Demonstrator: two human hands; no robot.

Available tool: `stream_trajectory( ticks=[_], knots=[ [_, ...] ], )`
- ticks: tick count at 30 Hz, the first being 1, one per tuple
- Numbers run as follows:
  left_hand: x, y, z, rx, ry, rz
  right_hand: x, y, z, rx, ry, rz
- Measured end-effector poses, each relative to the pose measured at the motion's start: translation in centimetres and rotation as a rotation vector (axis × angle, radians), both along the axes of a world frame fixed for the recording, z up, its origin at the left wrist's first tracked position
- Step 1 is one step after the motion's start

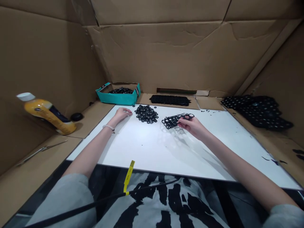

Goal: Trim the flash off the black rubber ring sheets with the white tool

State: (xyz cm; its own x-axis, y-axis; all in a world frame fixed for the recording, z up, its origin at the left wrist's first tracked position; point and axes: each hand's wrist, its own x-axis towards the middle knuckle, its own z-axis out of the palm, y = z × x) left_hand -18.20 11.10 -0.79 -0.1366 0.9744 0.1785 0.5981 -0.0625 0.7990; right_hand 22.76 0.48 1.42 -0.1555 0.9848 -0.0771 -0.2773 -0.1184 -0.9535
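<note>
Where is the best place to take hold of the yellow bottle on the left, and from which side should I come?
Take the yellow bottle around its thick middle, coming from above on the side toward you. It lies slanted with the white cap to the left, so the round body is the widest part, and nothing sits on it.

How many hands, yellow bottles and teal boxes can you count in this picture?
Hands: 2 (left hand, right hand)
Yellow bottles: 1 (yellow bottle)
Teal boxes: 1 (teal box)
Total: 4
</note>
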Motion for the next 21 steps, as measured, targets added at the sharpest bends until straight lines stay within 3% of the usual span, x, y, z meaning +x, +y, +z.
stream_trajectory(
  ticks=[5,9,13,17,21],
  knots=[
    [-0.3,1.5,-0.2,0.007,0.109,-0.012,0.7,-0.6,-0.8,-0.017,-0.078,0.019],
    [1.0,1.1,0.6,0.001,-0.116,-0.081,2.9,-0.6,0.0,0.002,-0.148,-0.022],
    [4.3,0.1,0.9,-0.035,-0.156,-0.233,6.0,-0.7,2.5,0.044,-0.186,-0.155],
    [7.0,-0.9,0.4,0.110,0.073,-0.331,8.5,-0.5,5.8,0.009,-0.265,-0.232],
    [7.6,-1.8,0.0,0.288,0.348,-0.317,8.9,1.1,9.7,0.062,-0.241,-0.150]
  ],
)
